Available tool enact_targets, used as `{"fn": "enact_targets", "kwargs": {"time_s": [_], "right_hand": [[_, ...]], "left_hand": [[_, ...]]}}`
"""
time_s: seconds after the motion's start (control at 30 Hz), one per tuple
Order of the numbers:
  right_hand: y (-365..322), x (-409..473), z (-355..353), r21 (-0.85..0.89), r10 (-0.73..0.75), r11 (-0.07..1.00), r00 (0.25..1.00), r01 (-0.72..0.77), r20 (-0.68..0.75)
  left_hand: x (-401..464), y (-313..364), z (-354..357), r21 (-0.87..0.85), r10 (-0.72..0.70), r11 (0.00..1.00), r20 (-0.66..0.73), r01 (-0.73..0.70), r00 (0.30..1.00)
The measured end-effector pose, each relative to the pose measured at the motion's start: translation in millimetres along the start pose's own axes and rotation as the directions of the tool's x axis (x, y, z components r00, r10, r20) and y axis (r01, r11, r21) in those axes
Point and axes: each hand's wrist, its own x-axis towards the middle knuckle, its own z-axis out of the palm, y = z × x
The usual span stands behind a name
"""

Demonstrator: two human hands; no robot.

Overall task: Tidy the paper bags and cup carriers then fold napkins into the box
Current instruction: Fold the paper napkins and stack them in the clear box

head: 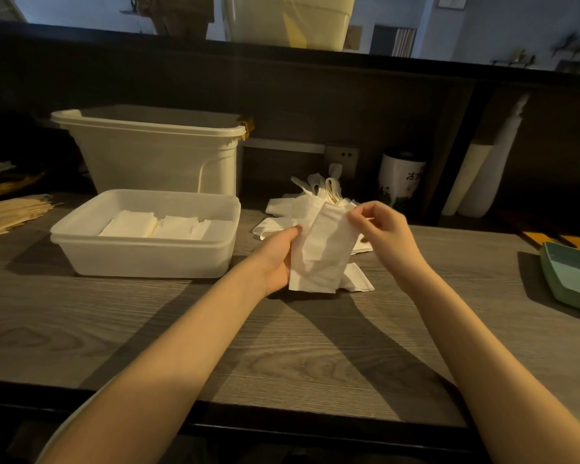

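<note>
Midway through a fold, left hand grips the napkin by its edge above the bench; right hand fingers pinch its top corner, apparently to crease it; box waits left.

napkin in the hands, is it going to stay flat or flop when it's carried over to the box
Probably floppy: the napkin hangs limp and creased between the left hand and right hand. Likely very light, since fingertip pinches hold it. It may unfold on the way to the box unless kept pinched.
</note>
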Motion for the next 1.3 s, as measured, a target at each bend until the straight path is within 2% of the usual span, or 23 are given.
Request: {"fn": "enact_targets", "kwargs": {"time_s": [0.07, 0.17, 0.23, 0.33, 0.4, 0.47, 0.57, 0.67, 0.73, 0.83, 0.93, 1.13, 1.3], "right_hand": [[-1, 2, -3, 0.013, -0.032, 0.999, 0.989, 0.034, -0.144], [-2, 5, -9, -0.038, -0.050, 0.998, 0.932, 0.039, -0.360], [-1, 4, -13, -0.130, -0.103, 0.990, 0.911, 0.054, -0.401], [-4, 3, -15, -0.176, -0.131, 0.981, 0.957, 0.086, -0.258], [-9, 1, -13, -0.023, -0.068, 0.998, 0.995, 0.067, -0.076], [-14, -2, -10, 0.189, 0.015, 0.981, 0.993, -0.038, 0.120], [-17, -7, -4, 0.271, 0.072, 0.951, 0.962, -0.146, 0.265], [-15, -8, 3, 0.234, 0.087, 0.960, 0.958, -0.154, 0.273], [-13, -9, 7, 0.187, 0.103, 0.970, 0.960, -0.155, 0.260], [-9, -8, 9, 0.134, 0.105, 0.982, 0.971, -0.135, 0.215], [-8, -7, 8, 0.077, 0.096, 0.991, 0.984, -0.109, 0.149], [-4, -6, 9, -0.016, 0.054, 0.998, 0.996, -0.053, 0.067], [-2, -5, 8, -0.096, 0.022, 0.995, 0.997, -0.015, 0.072]], "left_hand": [[2, 1, -1, 0.047, 0.071, 0.997, -0.098, -0.066, 0.993], [8, 6, -7, 0.146, 0.186, 0.977, -0.203, -0.158, 0.961], [9, 9, -11, 0.171, 0.263, 0.958, -0.219, -0.228, 0.939], [11, 10, -14, 0.186, 0.324, 0.939, -0.201, -0.289, 0.925], [8, 9, -12, 0.224, 0.352, 0.925, -0.194, -0.308, 0.916], [10, 8, -13, 0.215, 0.316, 0.937, -0.193, -0.274, 0.929], [8, 10, -9, 0.172, 0.206, 0.969, -0.167, -0.177, 0.964], [4, 11, -4, 0.177, 0.079, 0.982, -0.091, -0.062, 0.993], [-2, 8, -1, 0.163, 0.015, 0.986, 0.044, -0.022, 0.999], [-1, 0, -1, 0.145, -0.001, 0.989, 0.185, -0.026, 0.983], [-1, -1, 0, 0.169, 0.031, 0.984, 0.146, -0.056, 0.989], [-3, 1, 0, 0.257, 0.033, 0.963, 0.210, -0.088, 0.977], [-6, -1, -2, 0.424, 0.112, 0.879, 0.262, -0.219, 0.959]]}}
